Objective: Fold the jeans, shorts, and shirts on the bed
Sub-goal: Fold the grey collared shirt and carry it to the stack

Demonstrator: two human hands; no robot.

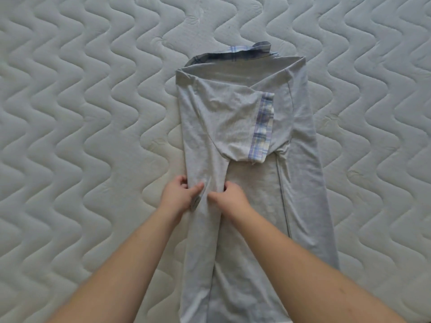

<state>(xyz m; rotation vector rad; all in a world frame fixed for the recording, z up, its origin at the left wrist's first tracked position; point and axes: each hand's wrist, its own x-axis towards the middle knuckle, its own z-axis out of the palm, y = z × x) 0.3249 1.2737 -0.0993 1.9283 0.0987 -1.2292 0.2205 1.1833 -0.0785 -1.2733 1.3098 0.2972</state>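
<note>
Grey shirt (235,117) with plaid trim is lying lengthwise on the quilted bed (81,113), its sides folded inward, while the left hand (180,193) and right hand (229,194) are both pinching its folded left panel.

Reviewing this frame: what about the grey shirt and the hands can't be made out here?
- Grey shirt hem: head view, cut off by the bottom edge.
- Its front: turned face down on the mattress.
- Left hand fingertips: tucked behind the folded-over panel's edge.
- Right hand fingertips: curled into the cloth.
- Small object under the left thumb: too blurred to identify.
</note>
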